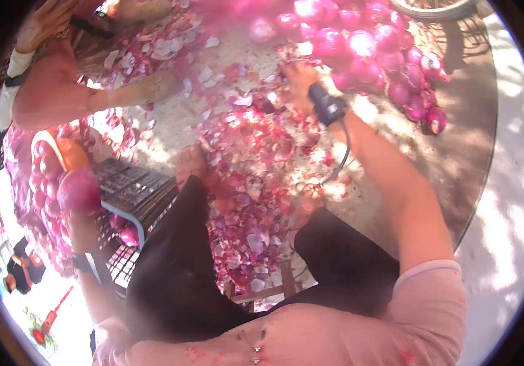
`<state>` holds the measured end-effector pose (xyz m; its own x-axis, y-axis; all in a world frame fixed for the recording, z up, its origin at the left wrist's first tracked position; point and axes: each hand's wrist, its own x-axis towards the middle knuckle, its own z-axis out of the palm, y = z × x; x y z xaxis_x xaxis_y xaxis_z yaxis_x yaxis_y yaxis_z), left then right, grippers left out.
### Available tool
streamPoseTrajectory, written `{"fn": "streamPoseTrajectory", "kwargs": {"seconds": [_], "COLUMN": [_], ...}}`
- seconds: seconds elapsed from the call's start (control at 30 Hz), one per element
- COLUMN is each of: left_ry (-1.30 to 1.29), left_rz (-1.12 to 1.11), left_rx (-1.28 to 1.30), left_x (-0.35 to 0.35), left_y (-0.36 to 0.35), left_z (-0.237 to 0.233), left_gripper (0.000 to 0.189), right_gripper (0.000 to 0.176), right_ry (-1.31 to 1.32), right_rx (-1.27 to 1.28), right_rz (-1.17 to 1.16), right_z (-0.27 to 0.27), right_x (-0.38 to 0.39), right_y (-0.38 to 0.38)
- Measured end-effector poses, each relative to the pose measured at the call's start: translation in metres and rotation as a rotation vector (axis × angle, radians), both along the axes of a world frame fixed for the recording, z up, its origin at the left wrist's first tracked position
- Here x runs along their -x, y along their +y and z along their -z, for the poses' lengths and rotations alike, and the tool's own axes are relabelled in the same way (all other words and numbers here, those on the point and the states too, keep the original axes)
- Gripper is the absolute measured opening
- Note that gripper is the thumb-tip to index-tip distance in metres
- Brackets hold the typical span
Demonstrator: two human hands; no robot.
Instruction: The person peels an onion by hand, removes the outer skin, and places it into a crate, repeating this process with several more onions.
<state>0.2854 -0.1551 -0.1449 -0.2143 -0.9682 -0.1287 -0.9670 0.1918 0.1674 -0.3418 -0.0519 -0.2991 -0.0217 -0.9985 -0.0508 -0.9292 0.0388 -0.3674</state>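
Note:
At the left, my left hand [83,230] is wrapped round the lower side of a large red onion [79,191], whose skin looks smooth and purple. My right hand [301,86] reaches forward over the ground, fingers apart and somewhat blurred, with no onion visible in it. It is beside a pile of shiny red onions [390,58] at the upper right. A dark device [327,105] with a cable is strapped to my right wrist. Loose onion skins [253,143] cover the ground between my feet and below my right hand.
A dark plastic crate [137,183] stands by my left knee, with onions inside. More onions [45,177] and an orange container [71,154] lie left of it. Another person's hand [45,24] and leg [48,94] are at the upper left. A wheel-like rim [435,12] shows at the top right.

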Motion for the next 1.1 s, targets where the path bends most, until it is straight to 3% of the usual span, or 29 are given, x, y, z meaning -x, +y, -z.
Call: {"fn": "streamPoseTrajectory", "kwargs": {"seconds": [0.03,0.07,0.13,0.27,0.33,0.4,0.43,0.47,0.53,0.57,0.6,0.67,0.73,0.8,0.87,0.97,1.03,1.1], "left_ry": [0.216,0.369,0.491,0.738,0.443,0.603,0.573,0.548,0.317,0.076,0.192,0.179,0.138,0.093,0.296,0.522,0.558,0.675], "left_rz": [-0.241,-0.360,-0.536,-0.831,-0.731,-0.717,-0.640,-0.564,-0.413,-0.320,-0.195,-0.051,0.003,0.059,-0.260,-0.367,-0.362,-0.288], "left_rx": [-0.091,-0.174,-0.225,-0.176,-0.204,-0.209,-0.247,-0.281,-0.370,-0.390,-0.403,-0.375,-0.405,-0.437,-0.718,-0.589,-0.455,-0.390], "left_x": [-0.015,-0.015,-0.020,-0.025,-0.124,-0.125,-0.142,-0.156,-0.085,-0.088,-0.058,-0.109,-0.106,-0.096,-0.075,-0.089,-0.032,0.058], "left_y": [0.016,0.031,0.055,0.076,0.075,0.080,0.083,0.083,0.083,0.081,0.083,0.084,0.081,0.075,0.064,0.047,0.026,0.025], "left_z": [0.001,0.001,0.011,0.018,0.082,0.122,0.149,0.168,0.147,0.161,0.152,0.210,0.210,0.187,0.133,0.064,-0.009,-0.069], "left_gripper": [0.038,0.040,0.044,0.054,0.071,0.074,0.076,0.077,0.075,0.063,0.054,0.043,0.038,0.033,0.031,0.030,0.031,0.034], "right_gripper": [0.054,0.064,0.077,0.082,0.082,0.084,0.084,0.080,0.072,0.064,0.060,0.062,0.063,0.065,0.066,0.067,0.067,0.055], "right_ry": [-0.023,0.061,0.056,0.061,0.052,0.012,-0.135,-0.044,-0.942,-1.326,-1.642,-1.979,-2.059,-2.139,-2.230,-2.159,-2.131,-2.006], "right_rx": [-0.112,-0.030,-0.155,-0.234,-0.247,-0.086,-0.095,0.017,-0.122,-0.099,-0.131,-0.169,-0.266,-0.365,-0.519,-0.523,-0.484,-0.360], "right_rz": [0.085,0.049,0.111,0.246,0.298,0.277,0.323,0.298,0.506,0.527,0.581,0.448,0.366,0.285,0.336,0.455,0.528,0.384], "right_z": [-0.005,0.025,0.041,0.059,0.072,0.090,0.079,0.066,0.040,0.048,0.018,-0.005,-0.033,-0.055,-0.072,-0.101,-0.107,-0.117], "right_x": [0.010,0.026,0.037,0.028,0.023,0.024,0.020,0.014,0.008,0.008,-0.002,-0.008,-0.012,-0.015,-0.017,-0.020,-0.025,-0.036], "right_y": [-0.006,-0.010,-0.013,-0.020,-0.019,-0.013,-0.009,-0.005,0.003,0.010,0.017,0.026,0.033,0.039,0.046,0.060,0.070,0.082]}}
